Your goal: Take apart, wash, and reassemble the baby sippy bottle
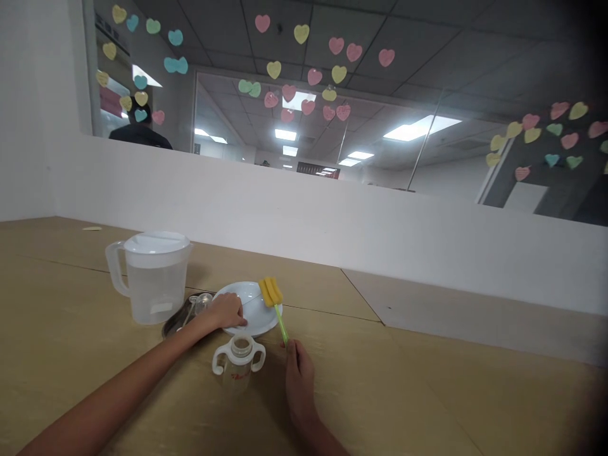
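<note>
My right hand (300, 380) is closed round the green handle of a sponge brush (271, 292), its yellow head raised over the right side of a white plate (259, 322). My left hand (228, 311) reaches over the plate's left part, fingers curled; what they hold, if anything, is too small to name. Between my hands, nearer to me, a clear bottle (237, 375) with two white handles stands upright, its top uncovered. Left of the plate, a dark tray (170, 326) holds small clear parts, partly behind my left forearm.
A clear pitcher (159, 282) with a white lid stands at the left behind my left arm. A white wall (285, 215) with a window rises behind the wooden table (403, 392). A person's dark back (140, 133) shows through the glass.
</note>
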Available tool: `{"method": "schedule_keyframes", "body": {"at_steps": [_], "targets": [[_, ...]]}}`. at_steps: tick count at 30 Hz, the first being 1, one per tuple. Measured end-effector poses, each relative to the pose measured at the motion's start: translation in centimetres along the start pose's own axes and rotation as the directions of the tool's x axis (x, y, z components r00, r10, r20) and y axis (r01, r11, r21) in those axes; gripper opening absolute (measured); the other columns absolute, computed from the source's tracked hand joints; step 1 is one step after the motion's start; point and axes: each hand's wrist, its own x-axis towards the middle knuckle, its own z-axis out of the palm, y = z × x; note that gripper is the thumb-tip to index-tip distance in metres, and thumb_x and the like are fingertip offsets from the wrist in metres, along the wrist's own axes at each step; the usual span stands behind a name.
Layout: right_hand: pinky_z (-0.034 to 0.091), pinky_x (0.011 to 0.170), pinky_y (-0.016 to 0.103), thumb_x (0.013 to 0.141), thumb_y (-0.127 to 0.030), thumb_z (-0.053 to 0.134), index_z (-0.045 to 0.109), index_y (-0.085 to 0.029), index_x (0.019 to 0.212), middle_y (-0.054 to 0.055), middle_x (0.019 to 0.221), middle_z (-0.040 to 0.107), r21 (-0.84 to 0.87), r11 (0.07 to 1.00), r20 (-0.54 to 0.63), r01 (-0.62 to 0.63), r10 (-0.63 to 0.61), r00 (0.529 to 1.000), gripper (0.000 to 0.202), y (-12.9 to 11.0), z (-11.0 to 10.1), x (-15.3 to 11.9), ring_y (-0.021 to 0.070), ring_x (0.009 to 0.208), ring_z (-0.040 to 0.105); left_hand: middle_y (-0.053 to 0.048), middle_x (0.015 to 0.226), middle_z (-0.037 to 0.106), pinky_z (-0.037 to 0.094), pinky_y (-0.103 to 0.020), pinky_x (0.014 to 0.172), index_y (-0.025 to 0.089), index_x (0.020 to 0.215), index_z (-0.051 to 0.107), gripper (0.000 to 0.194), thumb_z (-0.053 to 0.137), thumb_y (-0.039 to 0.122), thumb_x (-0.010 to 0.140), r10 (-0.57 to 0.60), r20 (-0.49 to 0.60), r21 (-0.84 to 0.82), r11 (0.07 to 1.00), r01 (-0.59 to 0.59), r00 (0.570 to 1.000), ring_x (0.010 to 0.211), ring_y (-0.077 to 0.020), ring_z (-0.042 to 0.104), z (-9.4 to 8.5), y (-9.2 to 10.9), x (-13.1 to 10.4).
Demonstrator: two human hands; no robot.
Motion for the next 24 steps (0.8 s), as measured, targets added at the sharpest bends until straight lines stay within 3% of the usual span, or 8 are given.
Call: {"method": "schedule_keyframes", "body": {"at_steps": [2,4,8,11,13,17,21,24], "targets": [[0.037,0.056,0.024,0.082,-0.051,0.041,0.056,-0.018,0.068,0.001,0.064,0.052,-0.006,1.0,0.015,-0.014,0.014,1.0,0.039,0.1,0.0,0.0,0.0154,0.062,0.046,-0.006,0.06,0.063,0.044,-0.035,0.069,0.018,0.046,0.062,0.012,0.073,0.023,0.047,-0.013,0.017,-0.065,0.998,0.014,1.0,0.068,-0.0256,0.06,0.5,-0.2,0.7],[0.037,0.058,0.025,0.083,-0.05,0.039,0.057,-0.017,0.073,0.001,0.067,0.053,-0.012,1.0,0.018,-0.023,0.024,1.0,0.039,0.2,0.0,0.0,0.0158,0.063,0.047,-0.005,0.067,0.063,0.044,-0.034,0.074,0.018,0.049,0.062,0.012,0.073,0.02,0.045,0.0,-0.023,-0.145,0.989,-0.003,1.0,0.075,-0.0247,0.06,0.3,-0.5,1.0],[0.038,0.058,0.025,0.082,-0.05,0.04,0.058,-0.017,0.073,0.002,0.067,0.054,-0.013,0.999,0.0,-0.033,0.033,0.999,0.039,0.2,0.0,0.0,0.016,0.064,0.048,-0.007,0.096,0.062,0.042,-0.031,0.085,0.016,0.077,0.064,0.024,0.057,0.037,0.069,0.014,-0.181,-0.339,0.938,-0.076,0.983,0.097,-0.0214,0.055,-1.3,-0.3,0.9],[0.037,0.057,0.024,0.083,-0.048,0.041,0.057,-0.017,0.07,0.001,0.065,0.054,-0.014,1.0,0.011,0.001,-0.001,1.0,0.037,-0.1,0.1,-0.2,0.0155,0.063,0.048,-0.008,0.094,0.062,0.046,-0.029,0.078,0.013,0.091,0.058,0.044,0.036,0.049,0.082,-0.028,-0.242,-0.511,0.853,-0.103,0.97,0.09,-0.0186,0.057,-2.4,0.3,0.5],[0.037,0.056,0.024,0.084,-0.047,0.04,0.056,-0.017,0.07,0.001,0.064,0.053,-0.027,0.998,0.038,0.051,-0.05,0.998,0.037,-0.4,0.2,-0.5,0.0147,0.061,0.047,-0.008,0.094,0.062,0.047,-0.028,0.075,0.012,0.095,0.056,0.048,0.036,0.054,0.082,-0.076,-0.256,-0.671,0.732,-0.121,0.964,0.088,-0.0176,0.058,-2.7,0.7,0.1],[0.033,0.052,0.023,0.086,-0.045,0.038,0.056,-0.017,0.069,0.0,0.059,0.052,-0.091,0.98,0.088,0.175,-0.167,0.982,0.038,-0.6,0.1,-1.0,0.0125,0.054,0.044,-0.009,0.094,0.064,0.047,-0.028,0.073,0.012,0.099,0.056,0.051,0.06,0.053,0.069,-0.125,-0.196,-0.852,0.512,-0.106,0.973,0.087,-0.0182,0.058,-2.7,0.8,-0.6],[0.029,0.049,0.023,0.087,-0.044,0.039,0.059,-0.016,0.071,-0.001,0.055,0.051,-0.15,0.946,0.161,0.288,-0.264,0.951,0.038,0.0,-0.3,-1.1,0.0112,0.048,0.041,-0.007,0.085,0.065,0.046,-0.027,0.067,0.012,0.093,0.063,0.05,0.06,0.054,0.068,-0.108,-0.128,-0.838,0.544,-0.049,0.986,0.077,-0.0163,0.058,-2.5,0.4,-1.2],[0.029,0.051,0.023,0.087,-0.042,0.039,0.061,-0.016,0.075,0.0,0.056,0.053,-0.182,0.916,0.207,0.358,-0.32,0.925,0.036,0.4,-0.5,-0.9,0.0115,0.049,0.043,-0.004,0.07,0.061,0.044,-0.024,0.058,0.011,0.083,0.065,0.047,0.055,0.056,0.072,-0.058,-0.041,-0.88,0.474,-0.008,0.997,0.063,-0.0126,0.054,-2.6,0.3,-1.5]]}}
